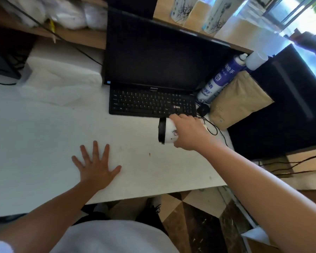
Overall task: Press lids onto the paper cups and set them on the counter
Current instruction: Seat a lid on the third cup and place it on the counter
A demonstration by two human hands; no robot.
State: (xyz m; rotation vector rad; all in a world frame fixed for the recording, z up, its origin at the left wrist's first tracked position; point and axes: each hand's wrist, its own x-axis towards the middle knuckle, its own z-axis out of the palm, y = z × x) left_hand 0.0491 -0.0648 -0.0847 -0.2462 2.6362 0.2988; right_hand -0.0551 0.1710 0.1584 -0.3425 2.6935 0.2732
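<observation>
My right hand (189, 132) is wrapped around a white paper cup (169, 131) with a small red print. A black lid (161, 130) sits on the cup's mouth. The cup is tipped on its side, lid pointing left, just above the white counter (44, 143) in front of the keyboard. My left hand (97, 165) lies flat on the counter with its fingers spread, holding nothing, well to the left of the cup.
A black keyboard (151, 102) and a dark monitor (161, 55) stand behind the cup. A blue spray can (219, 79), a brown paper bag (239, 99), a black mouse (203, 109) and cables lie at the right. White folded material (62, 73) sits at the back left.
</observation>
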